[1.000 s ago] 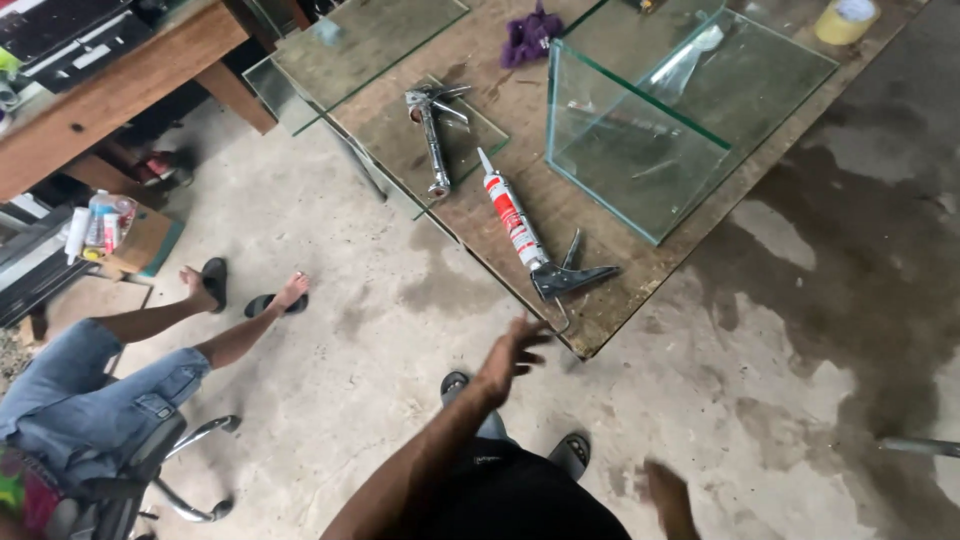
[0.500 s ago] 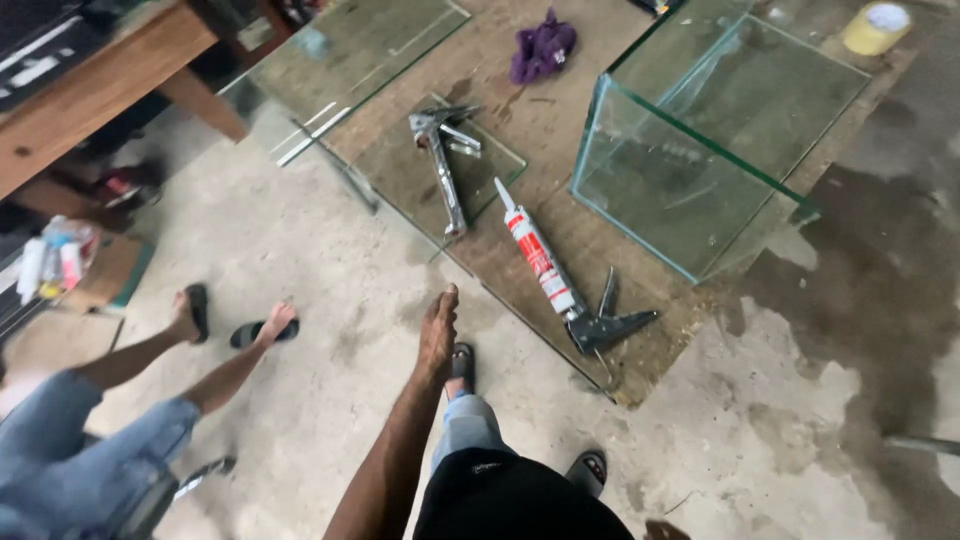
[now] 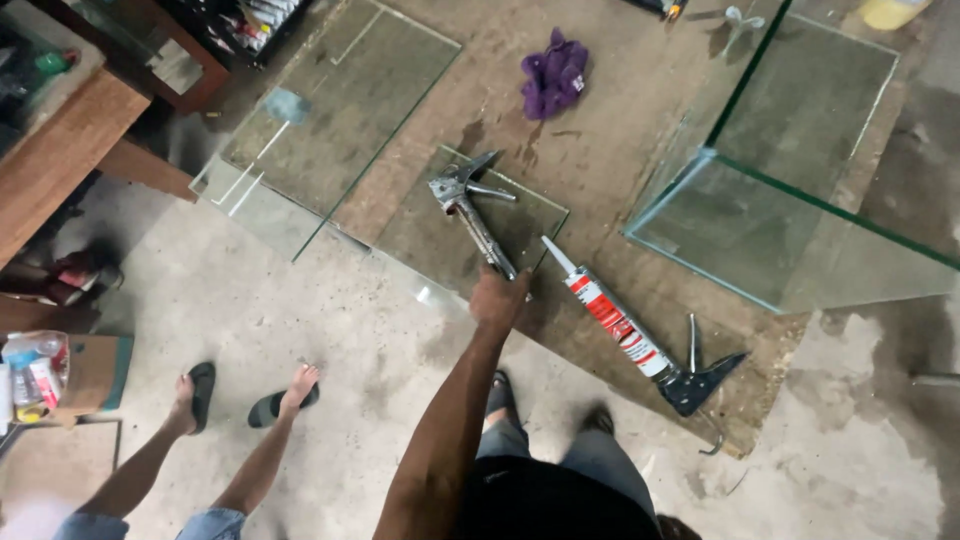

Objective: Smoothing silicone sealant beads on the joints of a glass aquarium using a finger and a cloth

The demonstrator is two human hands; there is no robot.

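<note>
At the far left I am seeing a cardboard box [image 3: 95, 372] sitting on the concrete floor [image 3: 330, 340], and beside it another person's feet in sandals [image 3: 245, 398] are stretching across the floor, taking up the open room there. Above them a large glass sheet [image 3: 330, 110] is lying on the worktop [image 3: 600, 150], its near corner overhanging the worktop's edge. Next to it a smaller glass sheet [image 3: 470, 225] is lying close to the edge, and an empty metal caulking gun [image 3: 465, 205] is resting on it. My left hand [image 3: 498, 297] is closing around the near end of this gun, right at the worktop's front edge. A purple rag [image 3: 553, 78] is lying further back, well apart. Just right of the hand a second caulking gun with a red and white tube [image 3: 625, 330] is lying slanted, its dark handle nearing the edge. Beyond it a glass tank [image 3: 800, 230] is standing with its corner near the worktop's right edge. Bare floor is opening to the right of it. My right hand is not showing, so I cannot tell its state.
</note>
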